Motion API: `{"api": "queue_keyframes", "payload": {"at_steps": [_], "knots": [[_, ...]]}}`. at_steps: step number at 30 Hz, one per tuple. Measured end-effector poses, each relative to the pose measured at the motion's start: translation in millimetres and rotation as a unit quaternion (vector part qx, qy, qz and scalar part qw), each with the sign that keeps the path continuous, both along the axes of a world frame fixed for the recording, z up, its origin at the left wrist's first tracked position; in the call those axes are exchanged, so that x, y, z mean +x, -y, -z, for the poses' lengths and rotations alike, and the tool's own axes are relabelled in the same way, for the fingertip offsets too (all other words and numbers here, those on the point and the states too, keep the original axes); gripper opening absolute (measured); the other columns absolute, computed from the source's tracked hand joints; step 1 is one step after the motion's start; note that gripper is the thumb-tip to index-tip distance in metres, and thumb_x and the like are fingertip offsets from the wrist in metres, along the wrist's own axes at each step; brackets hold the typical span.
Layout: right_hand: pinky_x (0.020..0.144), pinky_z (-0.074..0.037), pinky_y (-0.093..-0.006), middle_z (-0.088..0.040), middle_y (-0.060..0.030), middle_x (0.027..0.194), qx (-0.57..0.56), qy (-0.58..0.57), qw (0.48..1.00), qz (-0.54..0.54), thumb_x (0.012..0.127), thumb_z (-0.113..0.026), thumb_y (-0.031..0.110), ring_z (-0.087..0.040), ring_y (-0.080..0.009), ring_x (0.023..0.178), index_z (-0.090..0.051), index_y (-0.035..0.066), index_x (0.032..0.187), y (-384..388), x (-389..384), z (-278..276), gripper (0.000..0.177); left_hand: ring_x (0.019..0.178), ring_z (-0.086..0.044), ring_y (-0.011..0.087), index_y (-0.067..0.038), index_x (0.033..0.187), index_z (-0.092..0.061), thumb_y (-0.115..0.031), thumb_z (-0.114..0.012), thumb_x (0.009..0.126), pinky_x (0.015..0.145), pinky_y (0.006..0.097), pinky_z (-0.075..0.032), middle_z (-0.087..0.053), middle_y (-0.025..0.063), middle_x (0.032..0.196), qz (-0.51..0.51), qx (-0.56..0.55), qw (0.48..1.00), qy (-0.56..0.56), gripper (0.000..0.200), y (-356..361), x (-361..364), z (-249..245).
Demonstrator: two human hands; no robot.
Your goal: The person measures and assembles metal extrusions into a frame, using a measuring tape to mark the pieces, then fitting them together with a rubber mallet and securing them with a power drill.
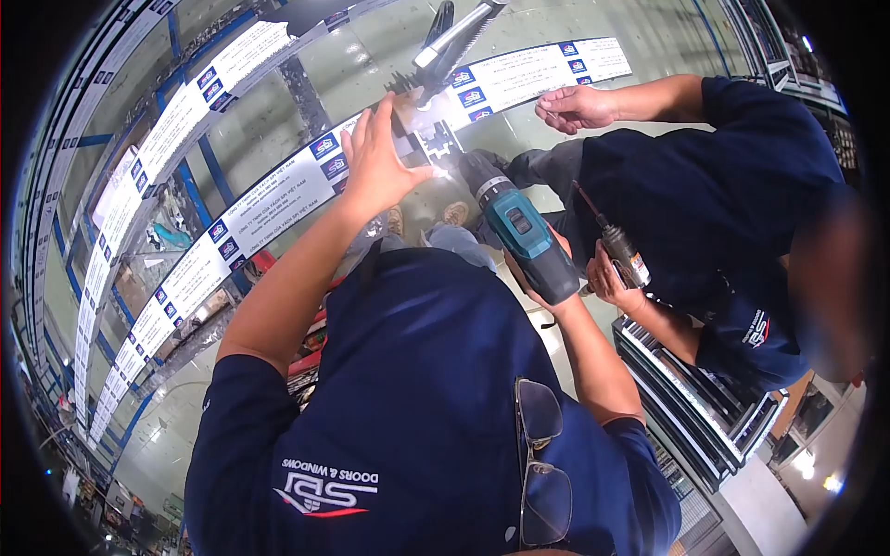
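My right hand grips a teal and black cordless drill point(521, 225), its fingers point(556, 243) partly hidden behind the tool's body. The drill's front end points at the metal profile end point(438, 141), beside a bright light spot. My left hand point(378, 159) is spread with thumb and fingers apart, at the near side of the profile end and over the long frame piece point(278, 199) wrapped in white and blue printed film. Whether its fingertips touch the metal cannot be made out.
At the right a co-worker in a dark shirt point(677, 185) holds a power screwdriver point(623, 252) in one hand; the other hand point(577, 109) is near the film-wrapped piece. More wrapped profiles point(176, 130) lie left. Stacked dark frames point(695, 398) stand lower right.
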State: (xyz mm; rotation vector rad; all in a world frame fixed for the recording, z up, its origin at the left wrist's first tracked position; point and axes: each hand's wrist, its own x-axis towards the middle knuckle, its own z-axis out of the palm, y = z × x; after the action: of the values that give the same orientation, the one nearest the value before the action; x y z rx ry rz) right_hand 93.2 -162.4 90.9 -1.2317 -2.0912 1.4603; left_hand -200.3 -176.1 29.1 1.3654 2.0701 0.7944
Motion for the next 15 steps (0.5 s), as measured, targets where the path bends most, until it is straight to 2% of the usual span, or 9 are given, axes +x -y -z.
{"api": "queue_keyframes", "payload": {"at_steps": [4,15], "knots": [[0.082,-0.053,-0.0301,-0.071,-0.0089,0.099,0.054,-0.002,0.998,-0.031,0.078,-0.078,0.008,-0.067,-0.0169,0.086,-0.061,0.003,0.121,-5,-2,6,0.046,0.149,-0.023,0.0394,-0.008,0.157,-0.019,-0.035,-0.093,0.063,0.12,0.0601,-0.008,-0.036,0.0195,0.154,0.005,-0.012,1.0,0.004,0.123,-1,0,-2],[0.083,-0.054,-0.0319,-0.073,-0.0109,0.1,0.01,0.016,1.0,-0.009,0.08,-0.075,0.008,-0.07,-0.0168,0.091,-0.061,0.004,0.122,-12,-19,6,0.045,0.149,-0.023,0.0402,-0.007,0.156,-0.019,-0.036,-0.094,0.062,0.12,0.0601,-0.008,-0.037,0.0222,0.154,0.006,-0.016,1.0,0.011,0.124,-1,0,-4]]}}
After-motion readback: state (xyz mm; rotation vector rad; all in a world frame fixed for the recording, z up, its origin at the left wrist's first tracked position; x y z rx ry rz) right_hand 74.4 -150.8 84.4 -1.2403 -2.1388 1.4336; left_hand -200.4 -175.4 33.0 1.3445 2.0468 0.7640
